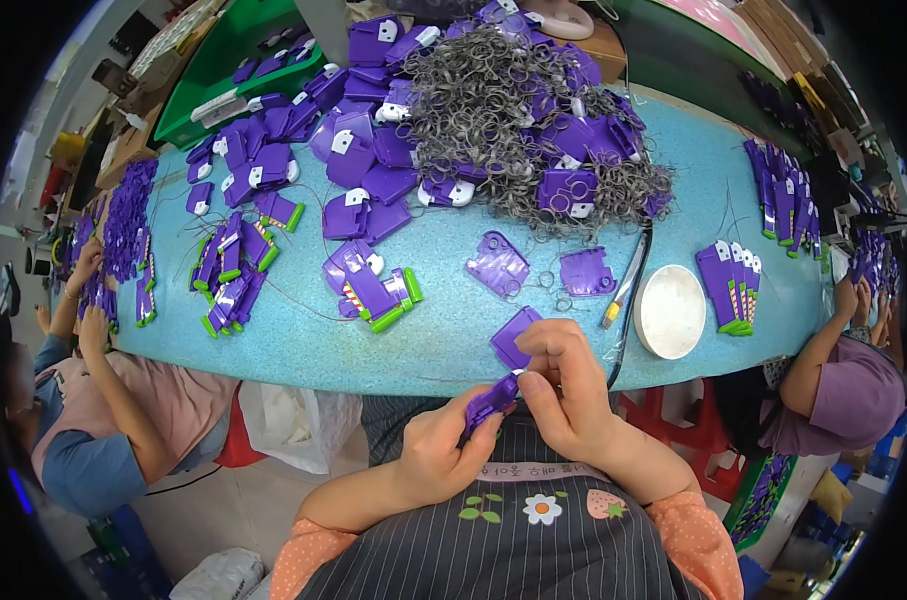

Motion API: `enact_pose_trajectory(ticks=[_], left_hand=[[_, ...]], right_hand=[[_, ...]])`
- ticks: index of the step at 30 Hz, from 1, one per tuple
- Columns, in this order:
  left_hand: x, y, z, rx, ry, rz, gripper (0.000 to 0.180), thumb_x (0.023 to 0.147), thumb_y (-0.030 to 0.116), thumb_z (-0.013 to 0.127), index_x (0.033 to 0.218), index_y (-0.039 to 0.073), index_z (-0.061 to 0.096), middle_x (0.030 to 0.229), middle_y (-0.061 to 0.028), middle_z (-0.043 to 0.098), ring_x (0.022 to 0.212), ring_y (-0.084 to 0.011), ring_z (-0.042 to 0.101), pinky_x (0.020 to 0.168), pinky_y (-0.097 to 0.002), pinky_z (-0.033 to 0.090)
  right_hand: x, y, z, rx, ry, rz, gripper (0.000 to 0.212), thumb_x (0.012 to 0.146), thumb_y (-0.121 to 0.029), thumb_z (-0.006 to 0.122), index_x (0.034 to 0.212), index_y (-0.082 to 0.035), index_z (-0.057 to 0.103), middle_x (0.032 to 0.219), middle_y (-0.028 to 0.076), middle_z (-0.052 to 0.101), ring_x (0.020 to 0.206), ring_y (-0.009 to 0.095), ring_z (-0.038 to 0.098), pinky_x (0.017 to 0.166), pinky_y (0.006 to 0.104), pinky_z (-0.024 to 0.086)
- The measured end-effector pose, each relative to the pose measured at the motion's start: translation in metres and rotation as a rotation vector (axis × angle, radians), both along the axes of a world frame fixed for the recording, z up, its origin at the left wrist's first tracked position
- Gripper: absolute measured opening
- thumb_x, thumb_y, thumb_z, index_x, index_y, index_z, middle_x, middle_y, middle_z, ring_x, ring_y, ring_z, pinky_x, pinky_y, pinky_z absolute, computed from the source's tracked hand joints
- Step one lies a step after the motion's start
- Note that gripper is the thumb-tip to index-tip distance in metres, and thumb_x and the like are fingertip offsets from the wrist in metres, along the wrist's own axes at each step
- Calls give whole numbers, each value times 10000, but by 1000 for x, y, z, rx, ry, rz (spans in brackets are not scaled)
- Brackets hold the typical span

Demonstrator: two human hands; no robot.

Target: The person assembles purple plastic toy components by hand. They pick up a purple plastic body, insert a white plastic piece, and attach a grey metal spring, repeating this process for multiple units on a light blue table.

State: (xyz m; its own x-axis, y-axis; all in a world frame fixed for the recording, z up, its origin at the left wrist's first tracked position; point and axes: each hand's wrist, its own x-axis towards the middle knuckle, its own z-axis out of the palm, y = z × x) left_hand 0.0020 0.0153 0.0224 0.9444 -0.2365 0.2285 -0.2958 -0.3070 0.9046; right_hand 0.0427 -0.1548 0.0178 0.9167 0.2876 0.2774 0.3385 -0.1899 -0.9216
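My left hand [442, 448] grips a purple plastic piece [487, 405] at the table's near edge, holding it tilted. My right hand [571, 395] is closed in a pinch at the upper end of that piece, where a small white part shows. Whatever sits between its fingertips is too small to make out. Just past my fingers a flat purple plate [514, 338] lies on the table. Farther off are two purple shell halves [499, 265], [588, 272], with a few loose metal rings [546, 279] between them.
A heap of grey metal rings [474, 95] covers many purple parts [369, 160]. Purple-and-green pieces [379, 290] lie left of centre. A yellow-handled cutter [624, 285] lies beside a white bowl [671, 312]; finished-looking pieces [731, 288] are fanned out. People sit at both sides.
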Motion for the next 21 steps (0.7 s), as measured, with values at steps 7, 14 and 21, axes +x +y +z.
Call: enact_pose_trajectory(ticks=[7,14,21], left_hand=[[-4,-3,3,-19,59,5,249,846,4,570,1083,-71,553,816,-116,674,619,-136,638,548,-249,499],[-11,-1,-10,-331,424,-29,231,880,32,544,1097,-44,566,821,-80,676,654,-65,598,574,-216,480],[4,1,-6,167,-106,-79,298,793,2,607,1083,-54,565,718,-107,627,547,-186,612,514,-284,485]], right_hand=[[-11,-6,1,9,-76,-3,186,790,41,586,915,21,450,899,148,506,515,164,485,451,286,384],[-14,0,-2,-126,-206,-94,167,760,62,603,830,8,461,704,117,493,493,235,485,436,316,385],[-15,-1,4,125,257,-56,68,822,17,546,859,11,489,748,102,499,568,174,504,518,280,405]])
